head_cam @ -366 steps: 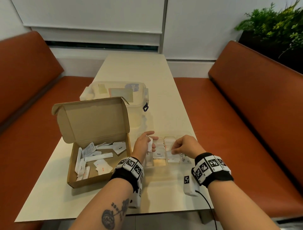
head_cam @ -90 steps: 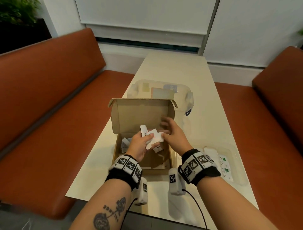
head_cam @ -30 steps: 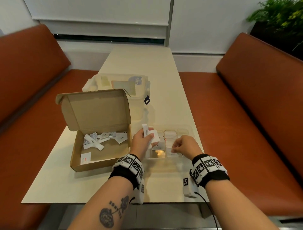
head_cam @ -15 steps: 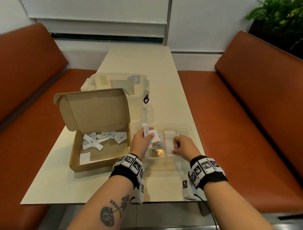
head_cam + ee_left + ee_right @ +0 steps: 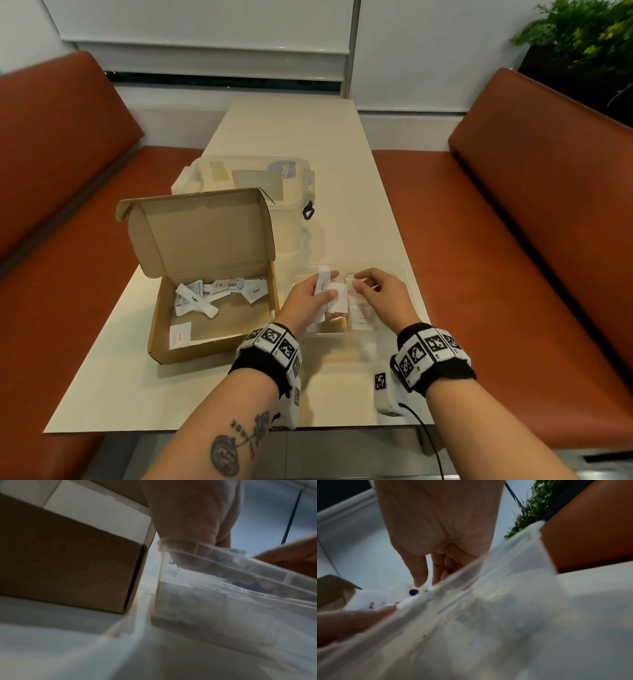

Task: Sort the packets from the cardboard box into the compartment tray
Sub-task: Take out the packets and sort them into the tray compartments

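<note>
The open cardboard box sits left of centre, with several white packets loose inside. Right beside it stands the clear compartment tray, and some packets lie in its cells. My left hand hovers over the tray's left part and grips a small bunch of white packets. My right hand hangs over the tray's middle, close to that bunch, with its fingers loosely bent and nothing in them. The right wrist view shows the thumb and fingers pointing down, empty, above the tray wall.
A clear lidded plastic container stands behind the box on the cream table. Brown benches run along both sides. A plant is at the far right. The box's side nearly touches the tray.
My right hand has come up out of the tray cell and shifted slightly left towards the packets in my left hand. The left hand keeps its bunch over the tray.
</note>
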A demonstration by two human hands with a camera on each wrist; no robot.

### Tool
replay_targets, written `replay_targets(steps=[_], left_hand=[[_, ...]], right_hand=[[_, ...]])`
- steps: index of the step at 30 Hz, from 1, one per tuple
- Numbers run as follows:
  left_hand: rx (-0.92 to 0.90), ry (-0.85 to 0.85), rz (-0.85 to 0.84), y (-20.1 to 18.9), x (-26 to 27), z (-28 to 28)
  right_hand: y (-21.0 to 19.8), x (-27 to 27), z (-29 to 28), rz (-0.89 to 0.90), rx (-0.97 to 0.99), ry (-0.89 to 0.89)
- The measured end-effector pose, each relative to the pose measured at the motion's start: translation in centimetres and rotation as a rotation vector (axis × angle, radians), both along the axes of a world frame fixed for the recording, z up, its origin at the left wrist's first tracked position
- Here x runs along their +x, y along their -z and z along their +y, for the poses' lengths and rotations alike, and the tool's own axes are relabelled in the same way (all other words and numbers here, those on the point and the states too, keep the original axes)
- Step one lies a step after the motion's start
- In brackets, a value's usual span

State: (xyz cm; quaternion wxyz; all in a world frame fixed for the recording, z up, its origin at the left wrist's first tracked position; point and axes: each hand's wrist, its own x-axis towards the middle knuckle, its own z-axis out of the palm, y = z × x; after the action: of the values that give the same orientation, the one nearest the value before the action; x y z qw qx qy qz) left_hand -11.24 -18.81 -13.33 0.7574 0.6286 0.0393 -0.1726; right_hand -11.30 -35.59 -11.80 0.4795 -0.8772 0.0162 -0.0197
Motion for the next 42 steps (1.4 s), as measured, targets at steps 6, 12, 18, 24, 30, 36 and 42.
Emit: replay_targets(steps=[6, 12, 18, 24, 30, 36, 42], left_hand=[[0.038, 0.038, -0.026, 0.4, 0.4, 0.1], [-0.105, -0.108, 0.027, 0.7, 0.6, 0.0], [-0.107, -0.114, 0.027, 0.5, 0.5, -0.2], [-0.075, -0.12, -0.005, 0.6, 0.4, -0.2], [-0.112, -0.166, -0.011, 0.6, 0.3, -0.1], [-0.164, -0.266, -0.018, 0.7, 0.3, -0.2], [-0.152, -0.284, -0.024, 0.8, 0.4, -0.2]], right_hand=[[-0.9, 0.7, 1.5, 0.12, 0.146, -0.069], [-0.9, 0.7, 1.0, 0.102, 0.448, 0.121], [-1.0, 0.1, 0.7, 0.089, 0.477, 0.123], [-0.6, -0.5, 1.4, 0.158, 0.342, 0.073], [-2.3, 0.0, 0.5, 0.088, 0.297, 0.07], [-3.7, 0.3, -1.9, 0.205, -0.303, -0.164], [-2.1, 0.4, -1.0, 0.306, -0.523, -0.269]])
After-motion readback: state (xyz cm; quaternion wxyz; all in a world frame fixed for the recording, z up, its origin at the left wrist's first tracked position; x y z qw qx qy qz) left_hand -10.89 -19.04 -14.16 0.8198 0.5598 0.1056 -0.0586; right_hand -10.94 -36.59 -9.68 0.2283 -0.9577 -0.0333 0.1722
